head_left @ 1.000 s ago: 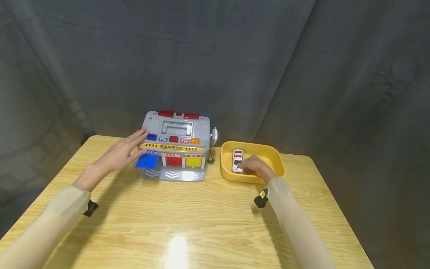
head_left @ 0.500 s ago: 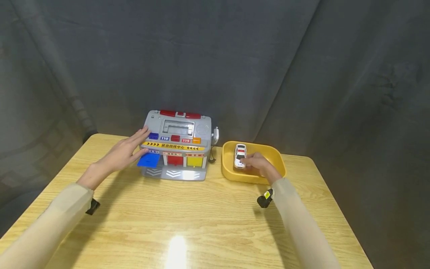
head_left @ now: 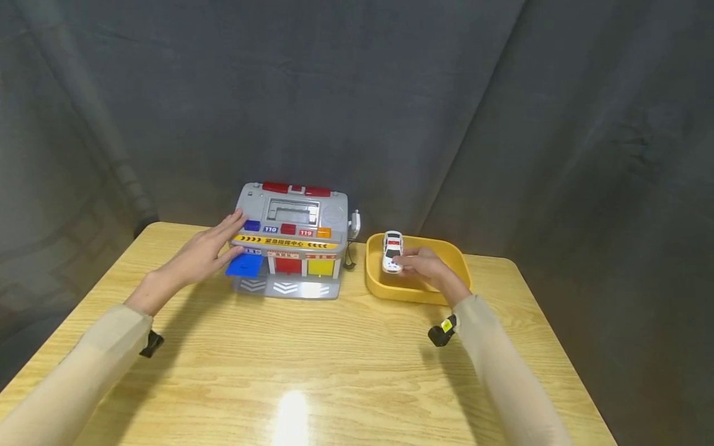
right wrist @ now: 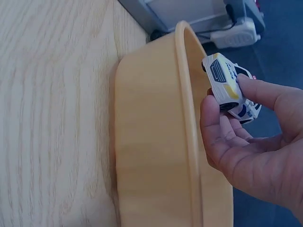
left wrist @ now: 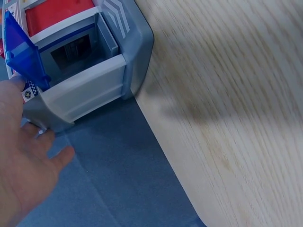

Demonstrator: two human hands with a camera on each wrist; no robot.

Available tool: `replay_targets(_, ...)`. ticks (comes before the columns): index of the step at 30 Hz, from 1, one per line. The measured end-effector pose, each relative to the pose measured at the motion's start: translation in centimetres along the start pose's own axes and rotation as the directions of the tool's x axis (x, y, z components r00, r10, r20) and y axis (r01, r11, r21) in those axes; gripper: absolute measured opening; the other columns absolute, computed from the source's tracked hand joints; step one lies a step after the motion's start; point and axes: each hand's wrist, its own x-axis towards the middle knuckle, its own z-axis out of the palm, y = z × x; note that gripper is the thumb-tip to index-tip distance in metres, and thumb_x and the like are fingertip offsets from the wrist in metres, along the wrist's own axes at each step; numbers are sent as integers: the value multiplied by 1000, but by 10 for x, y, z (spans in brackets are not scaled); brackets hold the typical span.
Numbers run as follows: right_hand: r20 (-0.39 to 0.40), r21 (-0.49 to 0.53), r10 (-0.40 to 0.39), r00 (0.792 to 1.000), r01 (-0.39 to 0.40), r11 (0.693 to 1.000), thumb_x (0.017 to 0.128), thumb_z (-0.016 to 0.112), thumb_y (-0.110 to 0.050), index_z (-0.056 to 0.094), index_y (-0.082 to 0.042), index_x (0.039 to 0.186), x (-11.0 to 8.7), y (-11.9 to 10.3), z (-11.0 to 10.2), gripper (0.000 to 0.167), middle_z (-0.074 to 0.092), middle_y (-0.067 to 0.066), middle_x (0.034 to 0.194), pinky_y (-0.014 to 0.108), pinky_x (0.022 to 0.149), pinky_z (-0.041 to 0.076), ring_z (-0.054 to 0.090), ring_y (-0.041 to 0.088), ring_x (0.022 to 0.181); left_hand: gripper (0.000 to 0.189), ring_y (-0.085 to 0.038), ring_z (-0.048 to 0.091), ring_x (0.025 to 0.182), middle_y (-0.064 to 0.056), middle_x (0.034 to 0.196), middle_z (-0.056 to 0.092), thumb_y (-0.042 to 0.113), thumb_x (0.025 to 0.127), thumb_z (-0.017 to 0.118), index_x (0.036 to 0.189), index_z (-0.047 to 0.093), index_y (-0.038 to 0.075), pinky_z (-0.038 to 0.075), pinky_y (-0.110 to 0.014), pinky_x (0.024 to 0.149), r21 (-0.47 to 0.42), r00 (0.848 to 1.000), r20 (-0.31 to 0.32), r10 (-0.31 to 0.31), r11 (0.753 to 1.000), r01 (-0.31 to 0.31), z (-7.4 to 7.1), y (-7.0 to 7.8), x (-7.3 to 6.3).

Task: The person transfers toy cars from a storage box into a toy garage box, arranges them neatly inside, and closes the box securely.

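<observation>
My right hand (head_left: 425, 265) pinches a white toy police car (head_left: 393, 254) between thumb and fingers, above the yellow bin (head_left: 415, 297). In the right wrist view the toy car (right wrist: 226, 84) is raised over the bin's rim, its grille facing the camera. My left hand (head_left: 209, 251) rests with extended fingers on the left end of a grey toy rescue station (head_left: 290, 214). A blue garage door (head_left: 245, 266) on the station is swung up. The left wrist view shows the thumb at that blue door (left wrist: 23, 52), with an open bay behind it.
A red door (head_left: 288, 266) and a yellow door (head_left: 320, 267) on the station's front are down. A white handset (head_left: 355, 224) hangs on its right side, next to the bin. The wooden table (head_left: 312, 353) extends toward me; a dark curtain (head_left: 362, 111) hangs behind.
My right hand has lifted the toy car from the bin's floor to above it. My left hand stays on the station.
</observation>
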Motion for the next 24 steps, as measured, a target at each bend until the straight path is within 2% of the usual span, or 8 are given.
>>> replay_targets(4, 20, 12, -26, 999, 26, 1000, 95, 56, 2, 31, 22, 133, -1, -1, 6, 49, 60, 18, 100, 21, 68, 54, 63, 12, 75, 69, -36, 23, 142, -12, 159, 15, 36, 98, 55, 153, 24, 9, 25, -58, 108, -3, 1000, -7, 4, 1000, -4, 1, 0, 0)
replay_targets(7, 46, 20, -28, 999, 28, 999, 95, 55, 3, 31, 22, 133, -5, -4, 12, 50, 60, 18, 99, 23, 70, 55, 64, 13, 76, 69, -37, 25, 141, -11, 160, 14, 36, 98, 55, 154, 23, 10, 25, -58, 108, -7, 1000, -3, 2, 1000, -2, 1, 0, 0)
replay_targets(11, 82, 33, -5, 997, 2, 999, 94, 55, 2, 30, 21, 135, -12, -9, 22, 52, 58, 24, 108, 28, 77, 55, 65, 16, 81, 69, -37, 23, 142, -10, 160, 12, 37, 99, 54, 154, 22, 11, 24, -58, 108, -20, 1000, 15, -14, 1000, 14, -1, 0, -2)
replay_targets(14, 86, 49, 21, 996, -26, 998, 94, 56, 3, 30, 20, 136, -15, -10, 28, 52, 56, 28, 114, 29, 78, 55, 66, 18, 82, 69, -36, 20, 143, -10, 160, 11, 36, 99, 53, 154, 21, 11, 23, -58, 109, -24, 1000, 28, -15, 1000, 16, -3, 1, -3)
replay_targets(19, 114, 14, 18, 993, -20, 1000, 93, 56, 3, 31, 19, 134, -19, -7, 36, 50, 54, 34, 122, 28, 78, 55, 66, 19, 85, 67, -34, 17, 144, -11, 160, 11, 33, 100, 52, 154, 20, 10, 21, -58, 109, -22, 1000, 29, 3, 1000, -3, -3, 2, -1)
replay_targets(24, 132, -15, 0, 991, 2, 1000, 93, 57, 2, 34, 18, 133, -23, -6, 41, 49, 55, 33, 122, 32, 82, 54, 66, 20, 89, 68, -34, 16, 144, -11, 160, 10, 34, 100, 52, 155, 19, 11, 20, -59, 109, -30, 999, 36, -12, 999, 13, -2, 2, -1)
